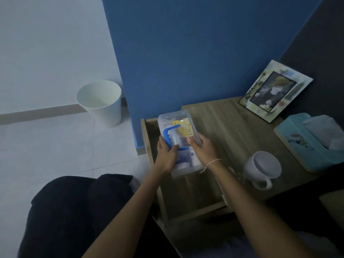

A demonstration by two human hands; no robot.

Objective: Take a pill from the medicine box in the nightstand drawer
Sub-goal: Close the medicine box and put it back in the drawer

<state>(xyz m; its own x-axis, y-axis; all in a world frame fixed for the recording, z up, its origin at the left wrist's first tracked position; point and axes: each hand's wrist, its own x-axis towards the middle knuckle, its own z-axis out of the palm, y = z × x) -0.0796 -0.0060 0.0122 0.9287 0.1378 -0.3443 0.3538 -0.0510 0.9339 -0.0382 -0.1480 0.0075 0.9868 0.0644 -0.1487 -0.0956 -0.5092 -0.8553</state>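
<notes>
A clear plastic medicine box (176, 120) with a blue handle (167, 136) on its lid is held over the open wooden nightstand drawer (193, 198). Through the lid I see a yellow packet and small bottles. My left hand (165, 155) grips the box's left side, thumb by the handle. My right hand (202, 149) clasps its right side, a thin white string around the wrist. The lid looks closed.
The nightstand top (223, 123) carries a white mug (262, 168), a teal tissue box (310, 144) and a leaning picture frame (275, 90). A white waste bin (101, 101) stands on the tiled floor at left. A blue wall is behind. My dark-clothed knees are at lower left.
</notes>
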